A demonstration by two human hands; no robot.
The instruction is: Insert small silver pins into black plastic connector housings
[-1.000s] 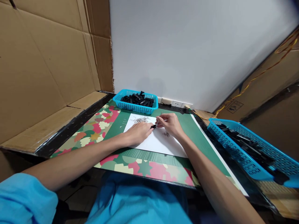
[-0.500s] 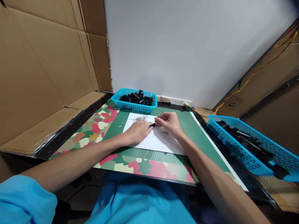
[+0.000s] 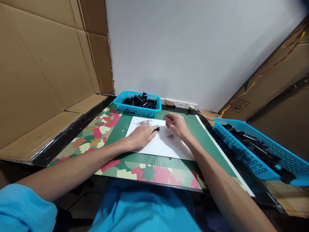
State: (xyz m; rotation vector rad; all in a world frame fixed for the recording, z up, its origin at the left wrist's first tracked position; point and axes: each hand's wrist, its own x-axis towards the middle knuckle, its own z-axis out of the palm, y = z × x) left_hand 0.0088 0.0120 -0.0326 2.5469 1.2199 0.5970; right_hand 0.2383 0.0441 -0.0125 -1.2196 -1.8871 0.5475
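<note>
A small black part (image 3: 156,129) pokes out from the fingertips of my left hand (image 3: 141,137), which is closed on it over the white sheet (image 3: 159,148). My right hand (image 3: 177,125) is just right of the part and apart from it, with its fingers curled. What those fingers hold, if anything, is too small to tell. A pile of tiny metallic pieces (image 3: 144,122) lies on the sheet behind my left hand. A smaller group of tiny pieces (image 3: 171,137) lies below my right hand's fingers.
A blue basket (image 3: 137,110) of black parts stands at the back of the green patterned mat (image 3: 145,174). Another blue basket (image 3: 243,161) with long black parts is at the right. Cardboard (image 3: 48,64) rises at the left, and sockets (image 3: 180,104) line the wall's base.
My right hand has moved away from the black part, slightly up and to the right. My left hand still holds the part in nearly the same place.
</note>
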